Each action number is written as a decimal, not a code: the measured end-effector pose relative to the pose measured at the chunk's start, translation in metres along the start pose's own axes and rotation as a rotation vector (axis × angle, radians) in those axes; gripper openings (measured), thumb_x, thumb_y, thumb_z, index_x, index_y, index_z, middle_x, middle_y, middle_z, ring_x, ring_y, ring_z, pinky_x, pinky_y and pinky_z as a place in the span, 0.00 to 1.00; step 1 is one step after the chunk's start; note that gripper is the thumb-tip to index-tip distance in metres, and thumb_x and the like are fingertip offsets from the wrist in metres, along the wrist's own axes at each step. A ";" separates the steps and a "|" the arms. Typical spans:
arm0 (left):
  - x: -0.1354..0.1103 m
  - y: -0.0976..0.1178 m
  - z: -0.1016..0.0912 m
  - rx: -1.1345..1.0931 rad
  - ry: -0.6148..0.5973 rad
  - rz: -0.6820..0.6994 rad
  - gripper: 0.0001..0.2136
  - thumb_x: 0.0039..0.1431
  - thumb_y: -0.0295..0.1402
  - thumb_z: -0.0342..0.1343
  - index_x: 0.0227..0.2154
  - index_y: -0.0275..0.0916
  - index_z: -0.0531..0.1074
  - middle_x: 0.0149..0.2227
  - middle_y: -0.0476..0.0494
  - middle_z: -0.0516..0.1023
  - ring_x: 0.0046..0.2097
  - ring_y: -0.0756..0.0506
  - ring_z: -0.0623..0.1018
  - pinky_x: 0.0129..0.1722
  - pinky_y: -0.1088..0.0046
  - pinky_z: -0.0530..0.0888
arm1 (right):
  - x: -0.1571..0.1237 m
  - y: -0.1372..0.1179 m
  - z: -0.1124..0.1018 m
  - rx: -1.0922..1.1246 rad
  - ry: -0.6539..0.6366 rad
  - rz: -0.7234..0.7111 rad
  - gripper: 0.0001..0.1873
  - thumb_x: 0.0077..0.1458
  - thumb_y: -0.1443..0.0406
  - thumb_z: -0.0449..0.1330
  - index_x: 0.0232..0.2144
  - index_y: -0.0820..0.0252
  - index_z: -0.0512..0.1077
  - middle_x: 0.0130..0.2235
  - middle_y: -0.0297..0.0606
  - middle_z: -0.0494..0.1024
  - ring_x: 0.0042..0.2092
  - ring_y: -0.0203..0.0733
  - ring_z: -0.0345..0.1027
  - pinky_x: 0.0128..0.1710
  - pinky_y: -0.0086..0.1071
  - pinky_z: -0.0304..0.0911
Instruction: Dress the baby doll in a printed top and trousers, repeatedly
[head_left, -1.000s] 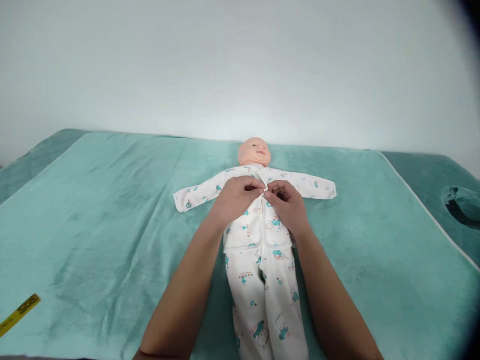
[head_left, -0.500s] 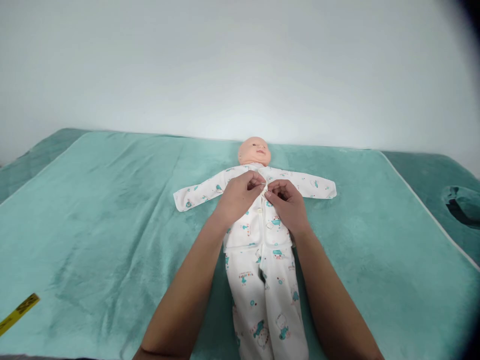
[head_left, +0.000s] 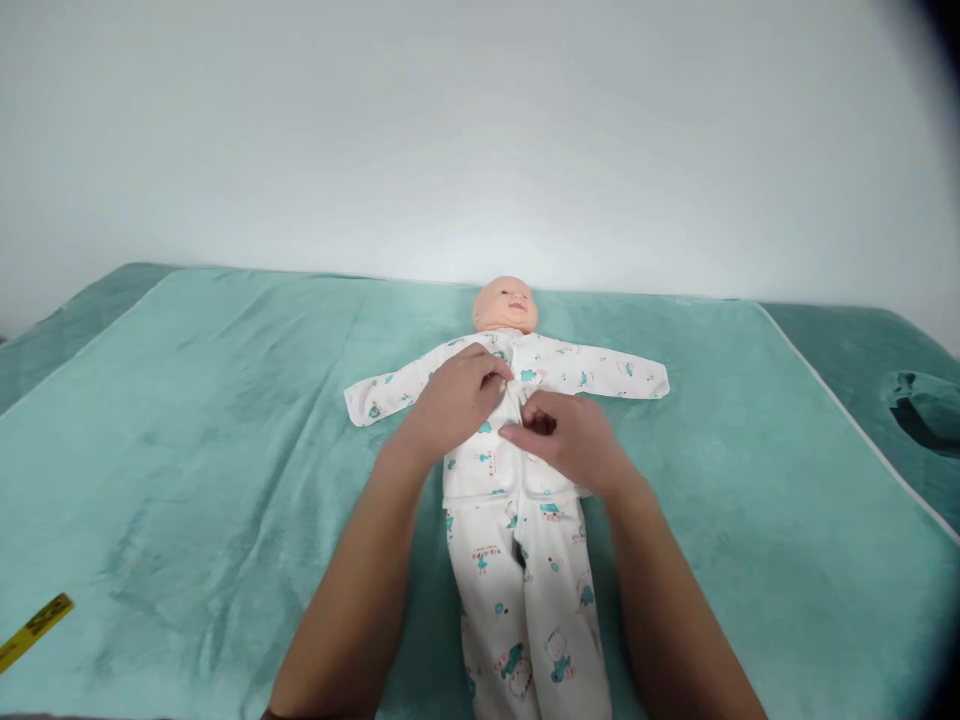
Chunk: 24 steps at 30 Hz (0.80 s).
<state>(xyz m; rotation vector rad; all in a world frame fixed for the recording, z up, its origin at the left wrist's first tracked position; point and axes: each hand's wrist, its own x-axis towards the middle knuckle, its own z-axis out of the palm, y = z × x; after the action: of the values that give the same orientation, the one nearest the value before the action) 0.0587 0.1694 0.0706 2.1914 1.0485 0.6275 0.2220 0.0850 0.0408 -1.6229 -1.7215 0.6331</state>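
A baby doll (head_left: 505,304) lies on its back, arms spread, in a white printed shirt (head_left: 624,372) and matching white printed pants (head_left: 559,600). Over the chest, my left hand (head_left: 463,398) pinches the shirt's front edge beside a small button (head_left: 512,385). My right hand (head_left: 574,435) is just below and to the right, at the front opening. Its fingers are curled and its thumb is apart from them, with no cloth visibly gripped. The two hands and their fingers hide part of the shirt front. The doll's feet fall outside the view.
Beneath the doll spreads a green blanket (head_left: 225,450) with soft wrinkles. A yellow strip with dark print (head_left: 34,632) lies at the lower left. At the right edge is a clear item with a dark band (head_left: 926,415). A pale wall (head_left: 480,130) rises behind.
My right hand has moved down from the upper chest, and its thumb and fingers have parted. My left hand has shifted slightly down and left, staying at the shirt front.
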 end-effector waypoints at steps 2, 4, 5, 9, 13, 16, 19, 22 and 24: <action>-0.003 0.006 -0.002 0.076 -0.030 -0.018 0.09 0.62 0.27 0.48 0.33 0.40 0.74 0.37 0.46 0.75 0.39 0.46 0.74 0.38 0.68 0.70 | -0.005 -0.010 0.001 -0.117 -0.009 0.034 0.23 0.52 0.56 0.67 0.21 0.57 0.57 0.21 0.28 0.63 0.24 0.33 0.48 0.26 0.33 0.42; -0.008 0.012 -0.006 0.123 -0.094 -0.046 0.07 0.62 0.29 0.49 0.31 0.41 0.71 0.34 0.47 0.75 0.35 0.46 0.72 0.33 0.68 0.67 | -0.008 -0.012 0.002 -0.152 -0.026 0.054 0.22 0.54 0.57 0.66 0.22 0.57 0.56 0.21 0.28 0.63 0.24 0.33 0.48 0.26 0.33 0.41; -0.010 0.015 -0.009 0.131 -0.138 -0.052 0.06 0.62 0.30 0.50 0.31 0.41 0.71 0.33 0.48 0.75 0.34 0.46 0.72 0.31 0.68 0.65 | -0.008 -0.010 0.002 -0.130 -0.049 0.059 0.22 0.55 0.57 0.65 0.22 0.57 0.56 0.21 0.28 0.63 0.24 0.33 0.48 0.26 0.33 0.41; -0.016 0.020 -0.018 0.111 -0.333 -0.027 0.08 0.62 0.35 0.51 0.30 0.42 0.73 0.33 0.50 0.76 0.34 0.47 0.72 0.31 0.69 0.64 | -0.006 0.005 -0.008 0.099 -0.206 0.114 0.18 0.59 0.55 0.60 0.25 0.57 0.60 0.23 0.27 0.63 0.26 0.33 0.51 0.26 0.31 0.45; -0.016 0.020 -0.018 0.103 -0.372 -0.033 0.08 0.60 0.36 0.53 0.30 0.42 0.75 0.34 0.49 0.77 0.35 0.46 0.73 0.32 0.70 0.64 | -0.002 0.013 -0.019 0.255 -0.279 0.118 0.18 0.58 0.57 0.60 0.24 0.57 0.59 0.26 0.27 0.59 0.28 0.32 0.50 0.27 0.30 0.46; -0.015 0.019 -0.016 0.086 -0.374 -0.018 0.07 0.60 0.36 0.53 0.31 0.42 0.76 0.34 0.50 0.77 0.36 0.46 0.73 0.33 0.70 0.64 | 0.000 0.018 -0.021 0.407 -0.347 0.094 0.17 0.58 0.56 0.62 0.25 0.58 0.61 0.27 0.27 0.59 0.29 0.32 0.51 0.28 0.29 0.48; -0.014 0.019 -0.014 0.047 -0.396 0.007 0.08 0.61 0.36 0.53 0.30 0.42 0.75 0.34 0.50 0.77 0.37 0.47 0.74 0.34 0.70 0.64 | 0.002 0.027 -0.021 0.552 -0.394 0.121 0.14 0.56 0.57 0.65 0.28 0.58 0.67 0.27 0.28 0.62 0.29 0.31 0.53 0.27 0.28 0.49; -0.013 0.019 -0.015 0.017 -0.417 0.058 0.10 0.62 0.35 0.51 0.29 0.41 0.75 0.33 0.50 0.77 0.37 0.47 0.73 0.36 0.69 0.64 | 0.003 0.038 -0.021 0.632 -0.388 0.155 0.13 0.56 0.56 0.66 0.30 0.59 0.70 0.26 0.28 0.67 0.27 0.30 0.57 0.26 0.27 0.51; -0.012 0.020 -0.017 0.006 -0.431 0.079 0.10 0.63 0.34 0.50 0.29 0.40 0.74 0.31 0.50 0.76 0.36 0.48 0.73 0.35 0.70 0.64 | 0.004 0.043 -0.021 0.664 -0.376 0.158 0.14 0.56 0.56 0.66 0.30 0.59 0.70 0.24 0.29 0.69 0.26 0.30 0.58 0.25 0.26 0.52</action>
<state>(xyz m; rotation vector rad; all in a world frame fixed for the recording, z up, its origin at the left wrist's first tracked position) 0.0509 0.1553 0.0942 2.2443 0.7403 0.1681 0.2659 0.0913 0.0232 -1.2107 -1.3995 1.4828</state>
